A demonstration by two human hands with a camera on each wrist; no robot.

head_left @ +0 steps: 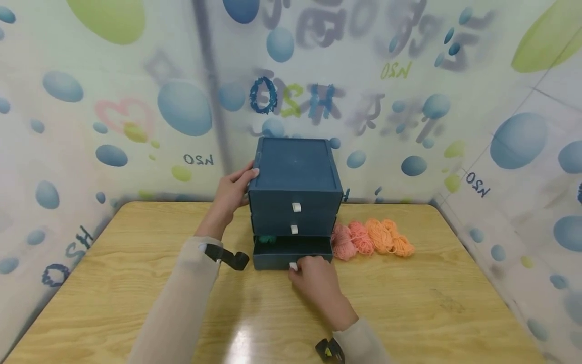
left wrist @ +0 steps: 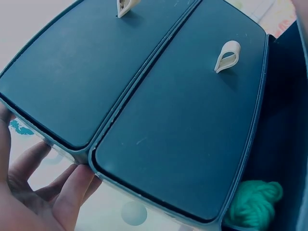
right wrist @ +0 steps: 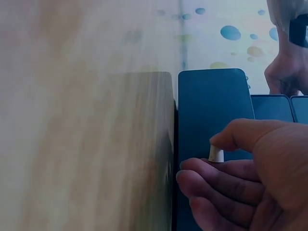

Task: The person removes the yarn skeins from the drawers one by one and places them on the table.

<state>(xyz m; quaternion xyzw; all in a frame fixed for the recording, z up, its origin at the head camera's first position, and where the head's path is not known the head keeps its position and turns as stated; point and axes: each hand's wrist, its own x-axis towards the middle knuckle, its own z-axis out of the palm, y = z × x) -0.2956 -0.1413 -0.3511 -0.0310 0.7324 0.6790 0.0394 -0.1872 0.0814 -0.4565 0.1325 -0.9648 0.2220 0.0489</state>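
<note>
A dark blue cabinet of three stacked drawers (head_left: 295,164) stands on the table, its bottom drawer (head_left: 270,262) pulled out. A green yarn skein (left wrist: 254,204) lies at the left end of that drawer. My left hand (head_left: 230,192) rests against the cabinet's left side, fingers mostly extended along it. With thumb and fingers, my right hand (head_left: 318,280) pinches the white pull tab (right wrist: 216,154) on the front of the bottom drawer. The upper two drawers are closed, each with a white loop tab (left wrist: 228,56).
Pink and orange yarn skeins (head_left: 382,236) lie in a row on the wooden table (head_left: 150,263), right of the cabinet. A patterned wall covering (head_left: 150,167) rises behind the table's back edge.
</note>
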